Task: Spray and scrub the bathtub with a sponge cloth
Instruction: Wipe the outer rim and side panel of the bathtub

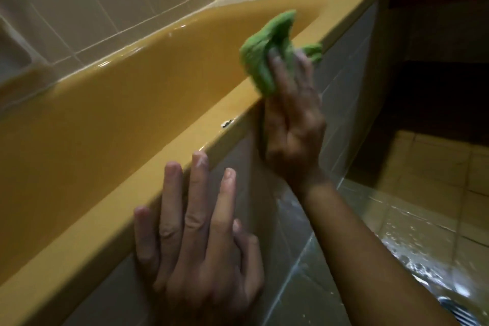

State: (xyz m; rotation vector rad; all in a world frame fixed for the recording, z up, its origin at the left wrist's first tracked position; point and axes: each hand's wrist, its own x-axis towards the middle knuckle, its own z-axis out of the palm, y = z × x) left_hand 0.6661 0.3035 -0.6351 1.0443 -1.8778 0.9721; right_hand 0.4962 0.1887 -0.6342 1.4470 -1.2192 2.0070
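A mustard-yellow bathtub [111, 124] runs diagonally from lower left to upper right, its near rim wet and shiny. My right hand [292, 124] holds a crumpled green sponge cloth [267, 53] against the near rim, fingers laid over the cloth. My left hand [195, 241] rests on the rim lower down with fingers straight and spread, holding nothing. No spray bottle is in view.
Beige wall tiles [111, 2] back the tub. A grey tiled panel [341, 82] forms the tub's front. The tiled floor [423, 219] at the right is wet, with a drain grate [455, 309] at the bottom right. A small chip [227, 123] marks the rim.
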